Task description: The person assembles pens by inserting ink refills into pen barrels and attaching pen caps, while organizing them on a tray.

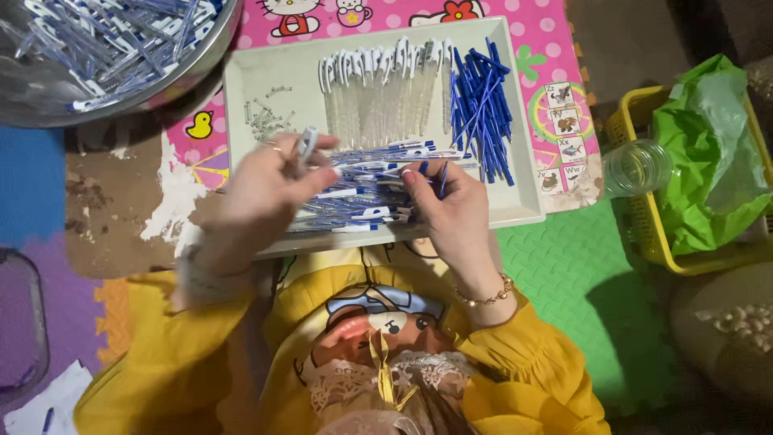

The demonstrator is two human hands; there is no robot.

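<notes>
The right hand (451, 201) pinches a blue refill (442, 179) standing near-upright at the tray (523, 211) front edge, the left hand (270, 181) grips a clear barrel (307, 143) beside it, and the pen pile (362, 193) lies crosswise between them.

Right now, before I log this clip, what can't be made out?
- Left hand, head view: motion blur hides how it holds the white pen part.
- Small metal parts in the tray: too small to identify.
- Metal bowl: cut off by the top-left edge.
</notes>
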